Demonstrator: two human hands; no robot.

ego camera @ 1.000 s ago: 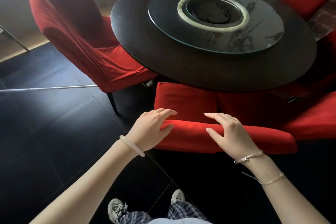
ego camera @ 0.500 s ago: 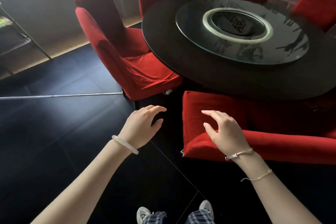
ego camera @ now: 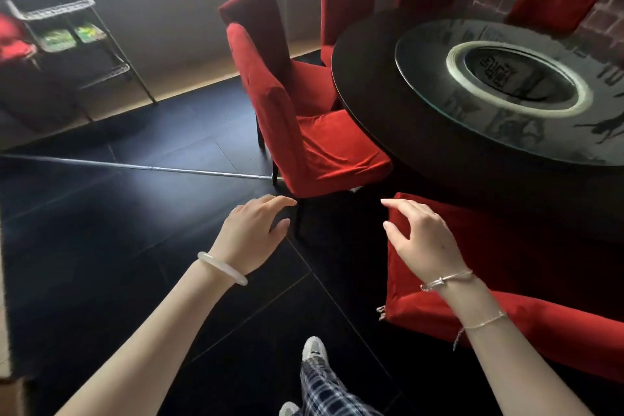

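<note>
left hand [ego camera: 251,233] over floor [ego camera: 135,230], right hand [ego camera: 422,243] over chair edge [ego camera: 393,280]

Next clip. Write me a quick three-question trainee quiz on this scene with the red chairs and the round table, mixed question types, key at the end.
1. True or false: the left hand grips the red fabric-covered chair nearest the person.
2. What lies on the round dark table? A) round glass turntable B) white plates C) flower vase
3. Which wrist wears the pale smooth bangle?
Key: 1 false; 2 A; 3 left.
</note>
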